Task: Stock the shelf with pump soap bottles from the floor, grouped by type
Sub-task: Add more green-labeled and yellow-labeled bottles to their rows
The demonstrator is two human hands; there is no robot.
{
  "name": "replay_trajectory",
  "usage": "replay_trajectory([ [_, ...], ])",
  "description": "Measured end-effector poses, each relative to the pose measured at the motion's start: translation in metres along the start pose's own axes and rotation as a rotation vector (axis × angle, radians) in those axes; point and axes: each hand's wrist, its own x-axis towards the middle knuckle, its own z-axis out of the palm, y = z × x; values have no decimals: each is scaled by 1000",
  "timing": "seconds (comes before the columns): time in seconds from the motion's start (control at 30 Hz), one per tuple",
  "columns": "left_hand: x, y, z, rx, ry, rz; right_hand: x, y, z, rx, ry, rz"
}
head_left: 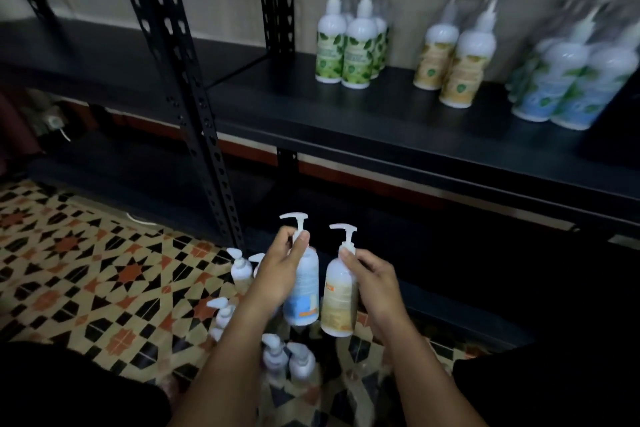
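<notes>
My left hand grips a blue-labelled pump bottle by its neck and shoulder. My right hand holds a yellow-labelled pump bottle beside it. Both bottles hang upright above the floor, below the shelf edge. On the black shelf stand three groups: green-labelled bottles at the left, yellow-labelled bottles in the middle, blue-labelled bottles at the right. Several more pump bottles stand on the patterned floor under my arms.
A black perforated upright post rises left of the hands. A lower dark shelf runs behind the held bottles. The tiled floor stretches to the left. The shelf's left part is bare.
</notes>
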Motion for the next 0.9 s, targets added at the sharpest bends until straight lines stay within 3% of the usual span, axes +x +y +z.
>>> replay_trajectory([
  [0.1,-15,15,15,45,116,-25,-9,-16,5,14,94,-14],
  [0.27,-38,32,28,46,188,-4,-26,-35,0,-272,247,-130],
  [0.57,-37,37,30,188,159,-59,-26,-29,-17,-292,201,-4],
  [0.9,-39,32,20,-94,144,25,-34,-38,-27,-81,159,-67],
])
